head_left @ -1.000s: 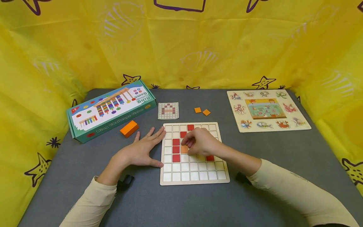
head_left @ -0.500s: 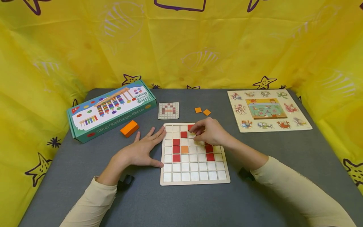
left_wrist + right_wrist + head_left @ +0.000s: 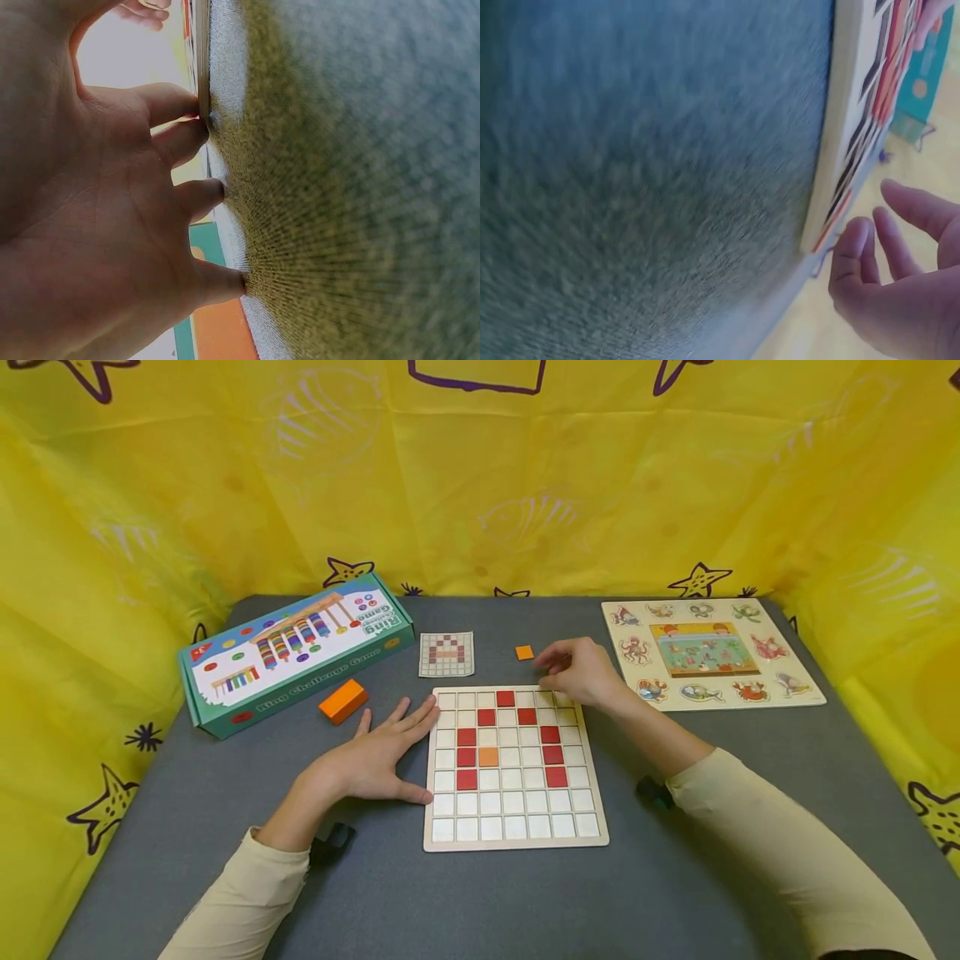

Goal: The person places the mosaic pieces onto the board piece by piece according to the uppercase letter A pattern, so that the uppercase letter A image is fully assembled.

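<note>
My left hand [image 3: 375,756] lies spread on the grey table, its thumb and a fingertip at the left edge of the wooden grid board [image 3: 516,843]. In the left wrist view the spread fingers [image 3: 180,142] reach that edge. Red square tiles [image 3: 467,778] and one orange tile [image 3: 488,757] sit in the board's cells. Beyond the board's top right corner is my right hand [image 3: 581,670], fingertips low over the table. A loose orange tile [image 3: 524,652] lies just left of them. In the right wrist view, thumb and fingers [image 3: 851,255] stand apart with no tile visible between them.
A small pattern card [image 3: 446,654] lies behind the board. To the left are an orange block [image 3: 343,702] and a green-edged Ring Challenge Game box [image 3: 300,647]. A sea-animal puzzle board [image 3: 712,652] lies at the back right. Yellow cloth [image 3: 480,485] surrounds the table.
My right hand has moved from over the orange tile in the board, up and right, to beyond the board. One of the two loose orange tiles is now hidden by its fingers. The left hand stays put.
</note>
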Motion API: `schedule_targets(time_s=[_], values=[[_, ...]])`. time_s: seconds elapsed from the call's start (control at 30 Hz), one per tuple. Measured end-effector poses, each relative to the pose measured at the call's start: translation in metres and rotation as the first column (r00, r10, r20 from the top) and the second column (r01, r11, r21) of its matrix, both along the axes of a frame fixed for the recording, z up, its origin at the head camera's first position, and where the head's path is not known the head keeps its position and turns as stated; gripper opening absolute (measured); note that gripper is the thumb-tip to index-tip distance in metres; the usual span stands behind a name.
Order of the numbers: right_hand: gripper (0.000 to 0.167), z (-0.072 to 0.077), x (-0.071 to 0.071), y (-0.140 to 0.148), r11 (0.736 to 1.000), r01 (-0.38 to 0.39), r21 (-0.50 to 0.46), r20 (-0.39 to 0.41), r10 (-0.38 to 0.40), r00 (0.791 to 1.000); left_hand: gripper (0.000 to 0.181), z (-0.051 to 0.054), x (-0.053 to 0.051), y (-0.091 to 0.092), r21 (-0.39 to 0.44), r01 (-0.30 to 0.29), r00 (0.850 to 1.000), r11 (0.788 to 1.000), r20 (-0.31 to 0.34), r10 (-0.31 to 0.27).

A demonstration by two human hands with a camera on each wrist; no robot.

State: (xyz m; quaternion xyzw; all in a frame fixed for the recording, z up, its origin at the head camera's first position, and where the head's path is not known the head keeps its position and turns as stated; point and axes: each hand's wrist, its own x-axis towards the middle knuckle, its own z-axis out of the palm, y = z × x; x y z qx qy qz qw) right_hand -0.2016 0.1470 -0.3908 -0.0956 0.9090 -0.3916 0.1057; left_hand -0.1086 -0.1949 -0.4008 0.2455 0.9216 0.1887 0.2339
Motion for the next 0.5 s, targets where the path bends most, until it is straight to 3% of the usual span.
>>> schedule_targets(time_s=[0.5], values=[[0.039, -0.015, -0.029, 0.009, 0.994, 0.088, 0.065, -0.03, -0.086, 0.996, 0.123, 0.001, 0.001, 0.0, -0.002, -0.003, 1.0, 1.0, 0.001, 0.003]])
